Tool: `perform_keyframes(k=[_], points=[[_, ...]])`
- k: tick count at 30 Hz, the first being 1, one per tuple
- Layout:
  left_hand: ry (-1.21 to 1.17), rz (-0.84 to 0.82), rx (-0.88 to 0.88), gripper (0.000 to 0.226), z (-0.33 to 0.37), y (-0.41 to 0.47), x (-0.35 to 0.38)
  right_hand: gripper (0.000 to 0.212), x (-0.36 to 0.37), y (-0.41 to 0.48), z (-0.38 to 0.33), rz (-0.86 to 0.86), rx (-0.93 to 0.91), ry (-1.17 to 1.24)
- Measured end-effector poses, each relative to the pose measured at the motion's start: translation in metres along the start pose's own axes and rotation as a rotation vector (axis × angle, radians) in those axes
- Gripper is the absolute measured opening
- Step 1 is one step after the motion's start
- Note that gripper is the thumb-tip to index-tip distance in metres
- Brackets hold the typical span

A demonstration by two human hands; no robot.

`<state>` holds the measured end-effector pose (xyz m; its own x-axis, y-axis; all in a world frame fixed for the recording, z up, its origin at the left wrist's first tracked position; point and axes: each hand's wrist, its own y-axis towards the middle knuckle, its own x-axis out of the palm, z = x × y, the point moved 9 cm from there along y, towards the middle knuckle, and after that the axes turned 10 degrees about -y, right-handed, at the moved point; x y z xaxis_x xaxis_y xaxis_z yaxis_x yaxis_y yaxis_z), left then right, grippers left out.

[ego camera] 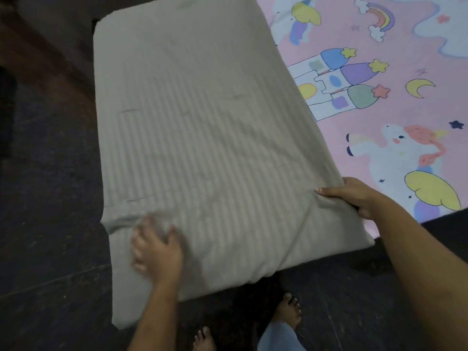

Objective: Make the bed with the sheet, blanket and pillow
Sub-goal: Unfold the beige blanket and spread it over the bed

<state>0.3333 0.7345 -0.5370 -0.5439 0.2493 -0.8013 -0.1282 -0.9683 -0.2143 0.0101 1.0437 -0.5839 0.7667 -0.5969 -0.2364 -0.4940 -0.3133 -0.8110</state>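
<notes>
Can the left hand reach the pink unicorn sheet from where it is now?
Probably not directly. The left hand lies on the near left part of the pillow, and the pillow's whole width lies between it and the unicorn sheet. The right hand, gripping the pillow's right edge, is beside the sheet.

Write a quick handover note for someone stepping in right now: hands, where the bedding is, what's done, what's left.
Left hand: blurred, flat on the near end of the beige striped pillow.
Right hand: fingers gripping the pillow's right edge.
The pillow overlaps the edge of the pink unicorn sheet, partly hanging out over the dark floor.
Done: the sheet looks spread.
Left: settle the pillow in place. No blanket in view.
</notes>
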Motion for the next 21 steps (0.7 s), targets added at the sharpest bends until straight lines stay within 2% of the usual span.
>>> perform_keyframes(k=[3,6,8,10,12,15,18,21], points=[[-0.154,0.111,-0.258,0.071,-0.07,0.024,-0.05,0.026,0.011,-0.019,0.025,-0.02,0.077,-0.007],[-0.369,-0.081,-0.452,0.078,-0.122,0.025,-0.051,0.026,0.024,-0.038,0.045,-0.025,0.109,-0.006],[-0.373,-0.117,-0.425,0.057,-0.128,0.019,-0.058,0.028,0.029,-0.048,0.052,-0.021,0.097,-0.014],[-0.316,-0.029,-0.313,0.036,-0.124,0.017,-0.074,0.029,0.03,-0.056,0.057,0.04,0.069,-0.055],[-0.289,-0.072,-0.264,0.035,-0.121,0.01,-0.073,0.029,0.026,-0.063,0.061,0.147,0.033,-0.063],[-0.397,-0.195,-0.319,0.047,-0.121,-0.009,-0.065,0.031,0.014,-0.075,0.068,0.339,-0.052,0.017],[-0.58,-0.238,-0.319,0.04,-0.109,-0.024,-0.075,0.03,-0.009,-0.088,0.069,0.507,-0.146,0.053],[-0.707,-0.353,-0.347,0.032,-0.098,-0.037,-0.075,0.036,-0.036,-0.098,0.068,0.6,-0.174,-0.025]])
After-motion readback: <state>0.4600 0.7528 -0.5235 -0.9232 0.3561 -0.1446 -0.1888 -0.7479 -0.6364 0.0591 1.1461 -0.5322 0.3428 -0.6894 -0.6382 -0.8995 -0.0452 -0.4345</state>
